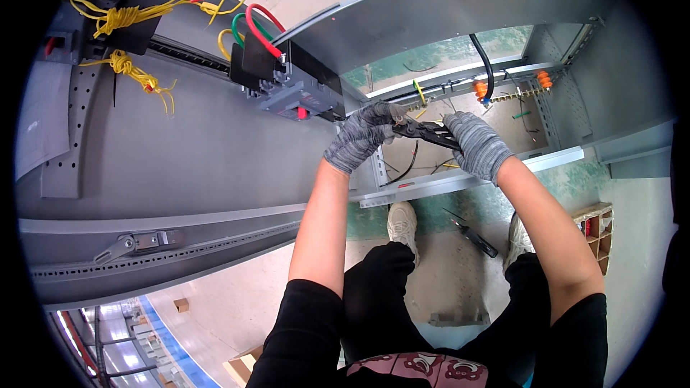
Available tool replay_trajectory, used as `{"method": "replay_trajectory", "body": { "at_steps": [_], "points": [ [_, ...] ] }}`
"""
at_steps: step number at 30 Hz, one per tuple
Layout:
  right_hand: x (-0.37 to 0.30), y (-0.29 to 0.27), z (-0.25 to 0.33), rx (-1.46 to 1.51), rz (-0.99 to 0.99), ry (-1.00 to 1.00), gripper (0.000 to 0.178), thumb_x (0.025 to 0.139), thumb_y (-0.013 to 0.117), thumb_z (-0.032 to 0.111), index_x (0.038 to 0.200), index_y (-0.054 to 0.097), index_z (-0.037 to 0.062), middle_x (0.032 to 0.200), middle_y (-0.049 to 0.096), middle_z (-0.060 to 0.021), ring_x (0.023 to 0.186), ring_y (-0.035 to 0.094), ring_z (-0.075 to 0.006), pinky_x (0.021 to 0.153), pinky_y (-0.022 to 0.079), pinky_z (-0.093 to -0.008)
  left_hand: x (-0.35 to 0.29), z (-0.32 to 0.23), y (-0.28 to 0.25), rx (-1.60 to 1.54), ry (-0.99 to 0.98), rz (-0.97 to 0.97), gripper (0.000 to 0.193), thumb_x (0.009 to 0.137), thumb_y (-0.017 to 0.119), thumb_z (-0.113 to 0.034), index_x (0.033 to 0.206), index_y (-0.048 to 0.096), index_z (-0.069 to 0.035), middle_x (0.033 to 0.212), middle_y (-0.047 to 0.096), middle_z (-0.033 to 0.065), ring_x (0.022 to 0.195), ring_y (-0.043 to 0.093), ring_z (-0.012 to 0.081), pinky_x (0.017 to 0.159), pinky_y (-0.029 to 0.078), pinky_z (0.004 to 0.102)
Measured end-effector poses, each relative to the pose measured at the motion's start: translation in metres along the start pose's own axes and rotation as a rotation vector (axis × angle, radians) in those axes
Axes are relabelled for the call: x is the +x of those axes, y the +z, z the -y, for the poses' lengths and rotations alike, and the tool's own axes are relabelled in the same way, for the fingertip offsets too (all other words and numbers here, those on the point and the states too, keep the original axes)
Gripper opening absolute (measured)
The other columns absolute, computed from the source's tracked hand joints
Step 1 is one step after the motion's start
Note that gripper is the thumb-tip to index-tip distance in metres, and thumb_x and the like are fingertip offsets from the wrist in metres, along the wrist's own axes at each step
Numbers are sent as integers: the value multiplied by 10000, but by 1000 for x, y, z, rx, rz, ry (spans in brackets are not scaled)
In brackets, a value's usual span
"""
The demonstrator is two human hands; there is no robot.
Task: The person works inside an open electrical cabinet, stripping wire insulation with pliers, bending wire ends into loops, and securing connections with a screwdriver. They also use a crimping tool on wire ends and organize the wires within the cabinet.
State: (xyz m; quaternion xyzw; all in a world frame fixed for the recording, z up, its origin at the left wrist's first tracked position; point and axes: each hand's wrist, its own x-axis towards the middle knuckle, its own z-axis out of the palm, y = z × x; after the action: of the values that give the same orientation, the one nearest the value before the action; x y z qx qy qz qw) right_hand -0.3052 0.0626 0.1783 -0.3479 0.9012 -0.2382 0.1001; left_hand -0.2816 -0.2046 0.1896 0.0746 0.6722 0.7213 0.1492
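Observation:
Both hands wear grey knitted gloves and meet over the low end of a metal cabinet frame. My right hand (pixel 478 145) is closed round the handles of black pliers (pixel 430 133), whose jaws point left. Right at those jaws, the fingers of my left hand (pixel 365 135) are pinched together; what they hold is too small to make out. Just left of my left hand sits a grey circuit breaker (pixel 298 93) with a red toggle. A thin yellow-green wire (pixel 419 92) rises behind the jaws.
Orange insulators (pixel 544 80) and a black cable (pixel 483 65) stand beyond my right hand. Bundled yellow wires (pixel 122 20) hang at upper left. A black-handled screwdriver (pixel 478 239) lies on the floor between my feet, with a compartmented wooden box (pixel 606 237) at right.

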Motion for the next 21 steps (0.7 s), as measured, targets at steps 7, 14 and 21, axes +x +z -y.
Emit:
{"method": "replay_trajectory", "body": {
  "at_steps": [7,14,21],
  "points": [
    [-4,6,4,93,-30,12,455,693,561,24,1138,517,-58,1007,581,-244,947,582,-384,862,470,-402,-2,-4,3,-12,-5,17,381,770,750,-251,1065,606,-57,1023,599,29,937,563,133,783,472,267],
    [-11,2,9,141,25,130,477,684,626,74,1141,517,-8,972,604,-222,942,587,-374,861,468,-406,-2,-7,11,33,17,-7,358,788,733,-209,1081,613,-42,1036,628,51,959,579,151,786,479,287],
    [-19,2,12,-71,-81,116,554,684,657,122,1192,484,-18,1070,557,-210,1015,548,-354,911,441,-413,0,-13,21,103,-5,-105,302,811,686,-89,1101,621,-39,1038,638,52,946,591,150,779,493,266]
  ]
}}
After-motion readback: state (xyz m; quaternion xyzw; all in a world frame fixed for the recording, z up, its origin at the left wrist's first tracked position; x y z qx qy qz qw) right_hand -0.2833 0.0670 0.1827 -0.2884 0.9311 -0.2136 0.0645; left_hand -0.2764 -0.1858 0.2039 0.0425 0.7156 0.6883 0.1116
